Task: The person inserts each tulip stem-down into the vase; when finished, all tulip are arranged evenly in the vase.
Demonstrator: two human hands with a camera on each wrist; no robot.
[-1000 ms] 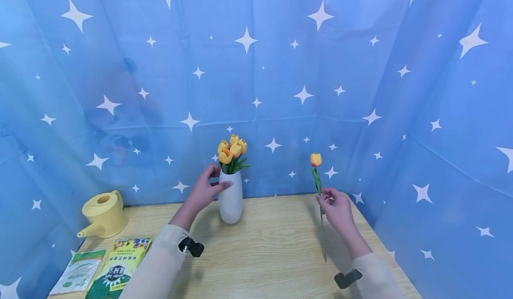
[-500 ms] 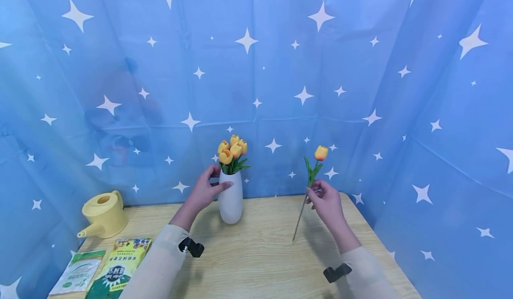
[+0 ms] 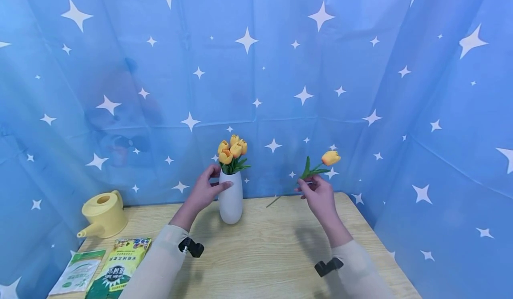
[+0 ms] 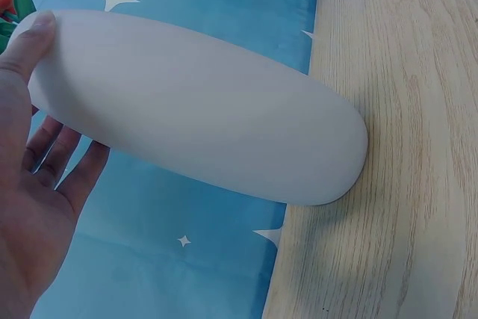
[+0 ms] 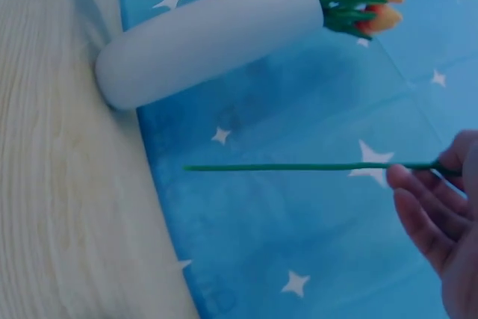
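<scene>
A white vase [image 3: 231,201] stands upright on the wooden table with several yellow-orange tulips [image 3: 232,149] in its mouth. My left hand [image 3: 205,190] grips the vase near its rim, thumb across the front and fingers around the far side, as the left wrist view of the vase [image 4: 202,106] also shows. To the right, my right hand [image 3: 319,197] pinches a single tulip [image 3: 331,157] by its stem just below the leaves. Its bloom leans right, and the bare stem [image 5: 291,166] points left toward the vase, apart from it.
A yellow watering can [image 3: 105,214] stands at the table's left back. In front of it lie a white-green packet [image 3: 80,270] and a yellow-green bag [image 3: 120,268]. A blue star-patterned curtain [image 3: 256,67] hangs behind the table [image 3: 256,254].
My right hand has moved left and slightly up, tilting the tulip from upright until its bloom leans right and its stem end swings left. My left hand and the vase have stayed put.
</scene>
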